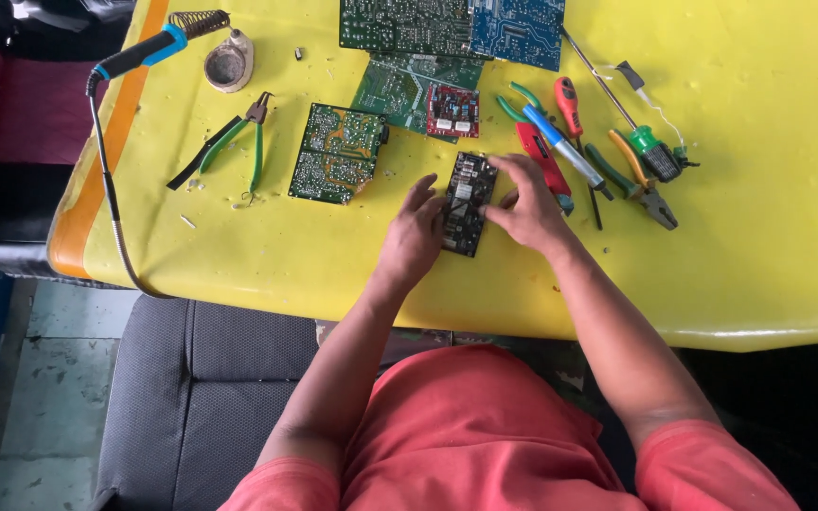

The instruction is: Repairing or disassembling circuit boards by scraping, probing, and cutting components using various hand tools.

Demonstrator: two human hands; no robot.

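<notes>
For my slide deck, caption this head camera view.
Both hands, left hand and right hand, touch a dark circuit board on a yellow table.

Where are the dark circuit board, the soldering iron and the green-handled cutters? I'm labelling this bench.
dark circuit board [467, 203]: head view, board's middle.
soldering iron [144, 52]: head view, black-and-blue handle.
green-handled cutters [256, 156]: head view, right handle.

Surface [769, 246], near edge, centre: small board [469, 203] lying flat, left hand [412, 237] touching its left side, right hand [525, 203] on its right side. Left of it: second board [338, 153]; further left, cutters [241, 144]. Far left corner: soldering iron [144, 52], stand [228, 64] beside it. Far edge, centre: stacked boards [447, 28]. Right of the hands: screwdrivers and pliers [608, 142], side by side.
</notes>
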